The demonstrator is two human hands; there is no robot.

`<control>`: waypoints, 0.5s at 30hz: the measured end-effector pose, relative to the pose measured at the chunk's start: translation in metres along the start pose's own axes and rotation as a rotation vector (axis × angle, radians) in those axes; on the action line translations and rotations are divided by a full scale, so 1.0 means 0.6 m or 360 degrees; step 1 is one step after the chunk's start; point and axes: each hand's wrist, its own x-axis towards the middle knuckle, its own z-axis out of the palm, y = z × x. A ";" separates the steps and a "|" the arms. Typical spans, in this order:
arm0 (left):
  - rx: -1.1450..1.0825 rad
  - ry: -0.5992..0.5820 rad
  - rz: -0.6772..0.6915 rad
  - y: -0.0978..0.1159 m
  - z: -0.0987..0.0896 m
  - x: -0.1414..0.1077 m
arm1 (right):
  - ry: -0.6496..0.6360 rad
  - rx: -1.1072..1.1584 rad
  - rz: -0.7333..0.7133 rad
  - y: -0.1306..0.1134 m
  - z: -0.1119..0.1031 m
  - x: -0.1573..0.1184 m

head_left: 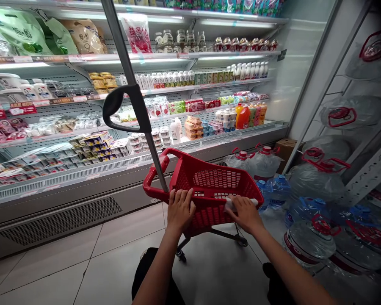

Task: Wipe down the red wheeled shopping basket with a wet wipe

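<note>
**Bare hands (pixel 180 209) (pixel 246 213) at the near rim of a red plastic cart (pixel 209 176)**

The small shopping cart stands on pale, smooth floor tiles (pixel 123 262), right in front of the crouching person, between the dark-clothed knees and a long refrigerated display (pixel 130 169). Its basket is moulded plastic with rounded corners and walls pierced like a lattice, set on a dark metal frame with small wheels (pixel 180 256).

The left hand has its fingers bent over the near rim, gripping it close to the cart's looped red handle (pixel 155 180). The right hand, further along the same rim, has its fingers closed over a crumpled white cloth (pixel 230 206), thin and soft-looking, pressed against the plastic.

A straight grey metal pole (pixel 158 165) with a rounded black loop grip (pixel 127 108) slants up past the cart's handle and cuts across my view of the shelves. Behind it are glossy green pouches (pixel 19 31), lidded glass jars (pixel 180 38), white plastic bottles (pixel 174 131) and bright orange bottles (pixel 243 116), above a slotted metal vent (pixel 60 220).

To the right, big clear water bottles (pixel 311 241) with red handles and ribbed blue-tinted ones (pixel 279 190) crowd the floor beside the cart, hemming it in. A brown cardboard box (pixel 287 149) sits behind them.
</note>
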 end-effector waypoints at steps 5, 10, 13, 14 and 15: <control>-0.0022 0.0011 -0.0015 0.016 0.003 -0.001 | 0.0035 -0.0065 0.0263 0.098 -0.011 -0.035; -0.0064 -0.0027 -0.0016 0.038 0.004 0.004 | 0.0160 -0.0095 0.0321 0.032 0.004 -0.012; -0.0065 -0.0029 0.0007 0.049 0.011 0.009 | 0.0207 0.0009 0.0090 -0.069 0.020 0.021; -0.0057 -0.0027 0.0018 0.051 0.014 0.010 | 0.0223 0.0059 0.0029 -0.103 0.025 0.033; -0.0045 -0.0025 0.0031 0.053 0.017 0.011 | 0.0226 0.0124 -0.0037 -0.134 0.028 0.044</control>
